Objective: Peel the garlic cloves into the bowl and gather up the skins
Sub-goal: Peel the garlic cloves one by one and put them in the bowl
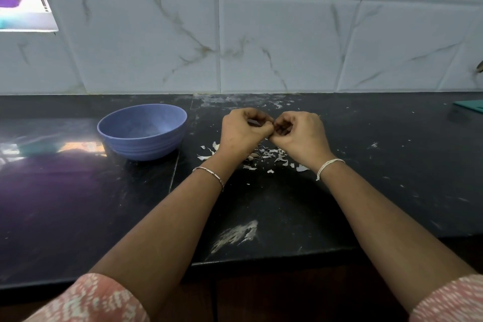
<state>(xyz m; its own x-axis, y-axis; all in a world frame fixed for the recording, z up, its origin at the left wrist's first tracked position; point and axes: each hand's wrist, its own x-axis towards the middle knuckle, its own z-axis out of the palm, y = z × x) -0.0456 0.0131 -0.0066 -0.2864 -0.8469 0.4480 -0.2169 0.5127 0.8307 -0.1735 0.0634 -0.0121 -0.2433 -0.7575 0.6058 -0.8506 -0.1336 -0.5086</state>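
Note:
My left hand [241,131] and my right hand [300,133] meet fingertip to fingertip above the black counter, fingers curled inward. They pinch something small between them, most likely a garlic clove, though the fingers hide it. White garlic skins [271,155] lie scattered on the counter just under and in front of both hands. A blue bowl [142,131] stands upright to the left of my left hand, a short gap away; its inside looks pale and I cannot make out cloves in it.
The black counter [261,204] runs to a tiled wall behind the hands. Its front edge lies close to my elbows. A teal flat object [470,106] sits at the far right. A pale smear [235,234] marks the counter near the front edge.

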